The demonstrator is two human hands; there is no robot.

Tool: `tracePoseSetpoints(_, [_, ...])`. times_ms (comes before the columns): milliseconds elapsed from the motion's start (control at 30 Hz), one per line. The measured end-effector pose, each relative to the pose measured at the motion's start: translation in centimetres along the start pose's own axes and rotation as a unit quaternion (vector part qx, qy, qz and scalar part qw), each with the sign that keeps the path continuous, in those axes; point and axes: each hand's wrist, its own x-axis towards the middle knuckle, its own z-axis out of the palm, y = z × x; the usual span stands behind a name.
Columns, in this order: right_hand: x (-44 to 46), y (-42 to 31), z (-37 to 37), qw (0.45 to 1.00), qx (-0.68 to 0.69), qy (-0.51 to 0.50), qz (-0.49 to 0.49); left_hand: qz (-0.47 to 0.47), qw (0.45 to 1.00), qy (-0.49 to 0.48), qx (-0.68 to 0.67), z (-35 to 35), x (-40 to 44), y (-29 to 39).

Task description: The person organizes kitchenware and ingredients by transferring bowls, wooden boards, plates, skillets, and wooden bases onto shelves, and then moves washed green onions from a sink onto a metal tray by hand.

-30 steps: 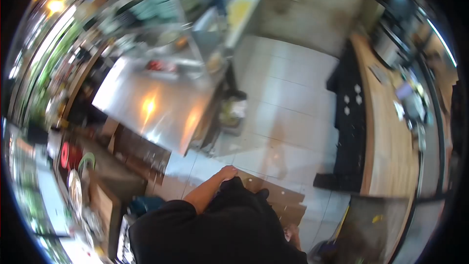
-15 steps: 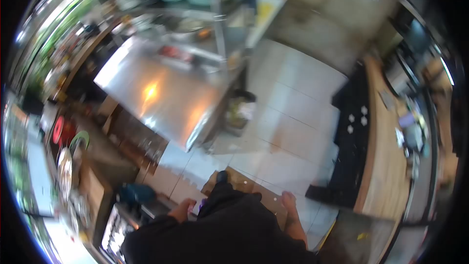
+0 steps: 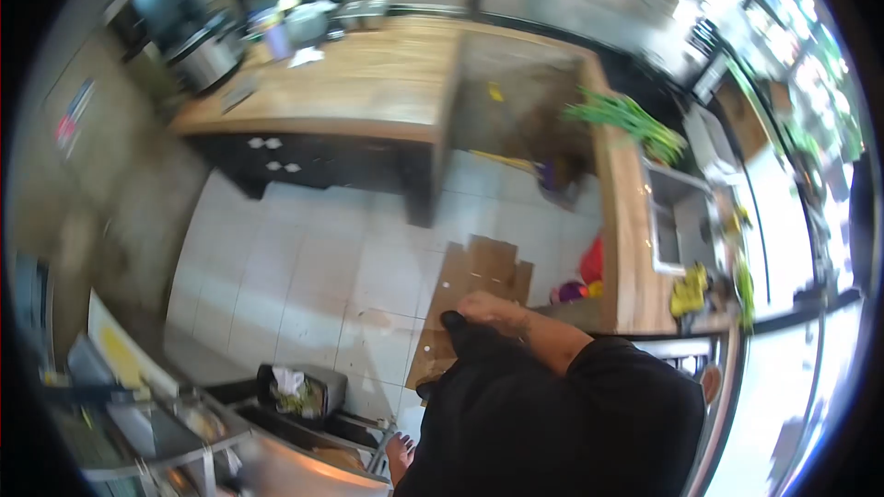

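My left hand (image 3: pixel 401 451) is low in the view, beside the corner of a steel-topped table (image 3: pixel 308 474). Its fingers look slightly apart, with nothing visible in them; I cannot tell whether it touches the table. My right hand (image 3: pixel 486 307) hangs in front of my dark clothing, above flattened cardboard (image 3: pixel 493 260) on the floor. Its fingers are loosely bent and a little blurred, and no held object shows. The dark tip of a shoe (image 3: pixel 451 320) appears just below that hand.
A wooden counter (image 3: pixel 368 74) stands ahead, bearing a machine (image 3: pixel 204 53) and containers. Green stalks (image 3: pixel 635 124) lie near a sink (image 3: pixel 677 216) on the right. A bin (image 3: pixel 313 391) with scraps is at lower left. A red bag (image 3: pixel 591 260) lies by the right counter.
My view has swung to the right: the steel table moved from the centre to the lower left, and the wooden counter from the right to ahead. My right hand now hangs nearer the foot.
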Motion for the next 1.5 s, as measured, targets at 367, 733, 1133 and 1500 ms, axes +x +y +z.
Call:
tracePoseSetpoints(367, [-12.4,-9.3,-28.5,0.847,0.187,0.491,-0.084,-0.095,0.979,0.056,0.172,3.5,3.4,9.2])
tracePoseSetpoints(733, [-16.8,0.1,-69.3,0.533,0.434,0.726,-0.034,0.274,0.63,-0.059,0.724,34.2,7.6,31.8])
tracePoseSetpoints(1133, [-17.3,-4.3,-56.9,0.508,0.443,0.736,-0.063,0.763,0.353,-0.347,0.416,106.8,-24.2,55.8])
tracePoseSetpoints(1500, [-19.3,-9.6,-42.4,0.294,0.499,0.814,0.034,0.515,0.101,-0.266,0.809,134.4,-21.3,40.2])
